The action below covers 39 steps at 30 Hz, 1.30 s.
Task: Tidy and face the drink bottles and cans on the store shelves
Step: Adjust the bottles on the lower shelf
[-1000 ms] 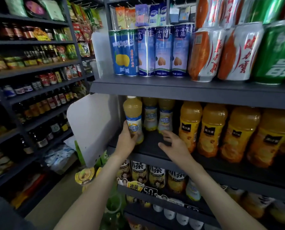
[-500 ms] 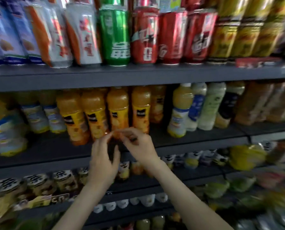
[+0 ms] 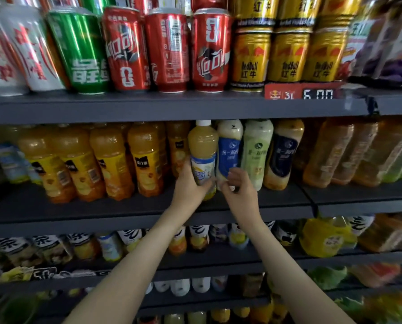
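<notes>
left hand [image 3: 190, 187] wraps white-capped yellow bottle [image 3: 202, 148] near front edge of middle shelf [image 3: 101, 212]; right hand [image 3: 240, 191] curled at blue-label bottle [image 3: 228, 152] base, grip cannot tell.

Your left hand [image 3: 190, 184] grips the white-capped yellow bottle [image 3: 202, 146] low on its label, upright on the middle shelf [image 3: 101, 213]. Your right hand [image 3: 240, 191] is just beside it, fingers curled at the base of the blue-label bottle [image 3: 229, 150]; contact unclear. Orange juice bottles [image 3: 143, 160] stand to the left, red cans [image 3: 167, 50] on the shelf above.
</notes>
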Each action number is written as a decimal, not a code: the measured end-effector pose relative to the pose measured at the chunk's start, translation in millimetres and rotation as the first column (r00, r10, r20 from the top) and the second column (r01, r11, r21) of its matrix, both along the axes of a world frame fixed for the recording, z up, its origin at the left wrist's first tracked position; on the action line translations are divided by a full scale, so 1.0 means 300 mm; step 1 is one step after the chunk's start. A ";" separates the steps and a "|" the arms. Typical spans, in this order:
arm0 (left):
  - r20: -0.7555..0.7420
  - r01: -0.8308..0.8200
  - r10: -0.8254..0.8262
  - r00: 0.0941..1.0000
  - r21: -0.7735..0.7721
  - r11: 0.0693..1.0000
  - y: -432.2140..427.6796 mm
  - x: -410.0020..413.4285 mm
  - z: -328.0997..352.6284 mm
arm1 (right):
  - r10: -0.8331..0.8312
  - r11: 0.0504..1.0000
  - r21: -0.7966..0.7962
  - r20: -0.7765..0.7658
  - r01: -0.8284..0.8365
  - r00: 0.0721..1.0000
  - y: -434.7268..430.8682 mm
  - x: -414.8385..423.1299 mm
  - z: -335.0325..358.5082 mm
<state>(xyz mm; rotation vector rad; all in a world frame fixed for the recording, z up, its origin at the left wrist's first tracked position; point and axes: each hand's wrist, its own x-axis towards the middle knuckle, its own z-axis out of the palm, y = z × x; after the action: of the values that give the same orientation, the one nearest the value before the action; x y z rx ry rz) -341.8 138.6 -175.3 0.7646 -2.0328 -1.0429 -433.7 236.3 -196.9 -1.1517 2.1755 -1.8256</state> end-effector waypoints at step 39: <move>-0.012 -0.587 0.592 0.806 -0.142 0.797 -0.810 1.337 -0.030 | 0.303 0.953 0.049 -0.051 -0.301 0.952 -0.898 1.165 0.085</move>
<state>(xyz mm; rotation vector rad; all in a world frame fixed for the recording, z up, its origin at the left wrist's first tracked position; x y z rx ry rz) 59.3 -104.3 -184.2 1.2423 -1.6856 -0.5187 -84.2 -33.0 -171.4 -1.4514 1.9226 -1.6304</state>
